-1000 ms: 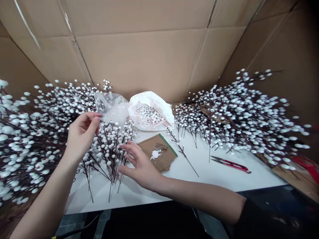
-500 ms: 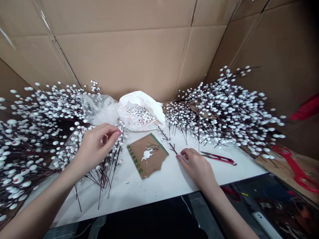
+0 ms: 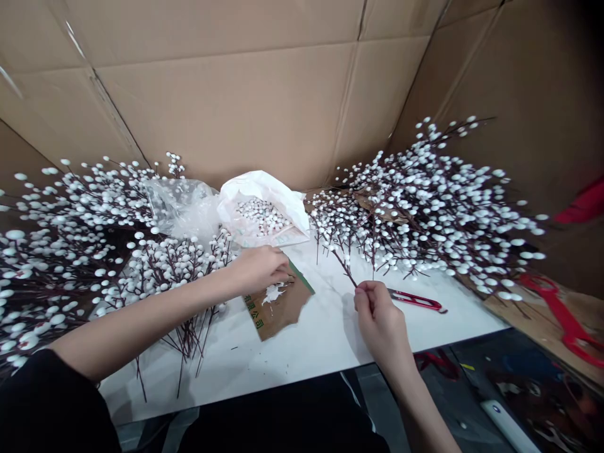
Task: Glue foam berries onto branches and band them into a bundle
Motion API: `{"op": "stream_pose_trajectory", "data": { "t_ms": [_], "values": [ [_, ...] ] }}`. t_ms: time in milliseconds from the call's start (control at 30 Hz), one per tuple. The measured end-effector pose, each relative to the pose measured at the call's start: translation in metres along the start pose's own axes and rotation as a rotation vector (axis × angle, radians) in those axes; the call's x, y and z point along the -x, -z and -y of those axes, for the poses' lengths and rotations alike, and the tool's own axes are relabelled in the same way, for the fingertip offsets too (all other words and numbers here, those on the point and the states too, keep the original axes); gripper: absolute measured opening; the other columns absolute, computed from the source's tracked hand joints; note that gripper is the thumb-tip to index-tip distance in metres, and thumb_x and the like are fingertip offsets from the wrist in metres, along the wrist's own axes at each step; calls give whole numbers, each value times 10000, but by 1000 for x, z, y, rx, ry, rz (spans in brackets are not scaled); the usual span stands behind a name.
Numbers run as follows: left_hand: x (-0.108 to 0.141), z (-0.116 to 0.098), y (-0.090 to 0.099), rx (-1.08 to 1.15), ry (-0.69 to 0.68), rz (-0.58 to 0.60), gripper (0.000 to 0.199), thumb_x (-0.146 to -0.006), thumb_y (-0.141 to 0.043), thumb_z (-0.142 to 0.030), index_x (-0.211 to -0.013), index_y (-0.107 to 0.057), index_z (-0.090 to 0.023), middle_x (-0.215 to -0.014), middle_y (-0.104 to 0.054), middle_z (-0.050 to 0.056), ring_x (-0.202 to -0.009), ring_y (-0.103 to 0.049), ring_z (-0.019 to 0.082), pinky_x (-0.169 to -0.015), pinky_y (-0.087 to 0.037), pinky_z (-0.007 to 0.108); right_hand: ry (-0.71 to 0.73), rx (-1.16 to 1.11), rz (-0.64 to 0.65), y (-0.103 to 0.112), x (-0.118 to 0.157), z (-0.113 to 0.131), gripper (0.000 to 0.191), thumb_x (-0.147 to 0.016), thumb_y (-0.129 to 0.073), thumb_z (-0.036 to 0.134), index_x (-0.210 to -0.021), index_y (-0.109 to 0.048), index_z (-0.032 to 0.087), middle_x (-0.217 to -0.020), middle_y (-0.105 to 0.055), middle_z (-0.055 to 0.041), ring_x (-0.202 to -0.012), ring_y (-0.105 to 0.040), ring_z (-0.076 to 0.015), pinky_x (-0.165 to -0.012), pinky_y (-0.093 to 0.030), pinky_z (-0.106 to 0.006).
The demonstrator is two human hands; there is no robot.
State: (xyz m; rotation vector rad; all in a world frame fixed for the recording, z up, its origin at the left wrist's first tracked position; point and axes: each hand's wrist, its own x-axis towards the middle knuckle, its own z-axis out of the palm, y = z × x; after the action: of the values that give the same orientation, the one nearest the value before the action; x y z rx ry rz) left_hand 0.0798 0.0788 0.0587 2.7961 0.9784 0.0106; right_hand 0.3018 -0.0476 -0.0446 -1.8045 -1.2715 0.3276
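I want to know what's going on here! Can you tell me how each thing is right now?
left hand: closed, fingertips at the glue.
right hand: pinching the twig.
twig: lifted, bare.
white bag: open, holding beads.
glue: smeared on the cardboard scrap.
red snips: lying flat, untouched.

1. The left hand has left the berry sprigs and reached across to the brown card, fingers over its white glue blob.
2. The right hand has lifted the bare twig off the counter, pinching its lower end.
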Motion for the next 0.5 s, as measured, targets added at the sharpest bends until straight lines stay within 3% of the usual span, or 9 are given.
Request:
{"op": "stream_pose_trajectory", "data": {
  "t_ms": [233,500],
  "values": [
    [-22,2,-17,5,-23,75,150,-838,-656,-231,-964,-720,-180,-994,-691,87,-969,-628,253,-684,-413,279,-94,-316,-6,1,6,8,256,-918,-479,494,-919,-488,238,-747,-573,-27,-654,-527,-193,-594,-372,-308],
    [-27,11,-23,103,-38,98,102,-826,-626,-202,-912,-651,-154,-945,-679,73,-863,-619,206,-644,-385,255,-112,-420,-20,-6,8,11,292,-904,-515,514,-904,-524,222,-706,-542,-15,-620,-486,-174,-552,-355,-294]
  ]
}}
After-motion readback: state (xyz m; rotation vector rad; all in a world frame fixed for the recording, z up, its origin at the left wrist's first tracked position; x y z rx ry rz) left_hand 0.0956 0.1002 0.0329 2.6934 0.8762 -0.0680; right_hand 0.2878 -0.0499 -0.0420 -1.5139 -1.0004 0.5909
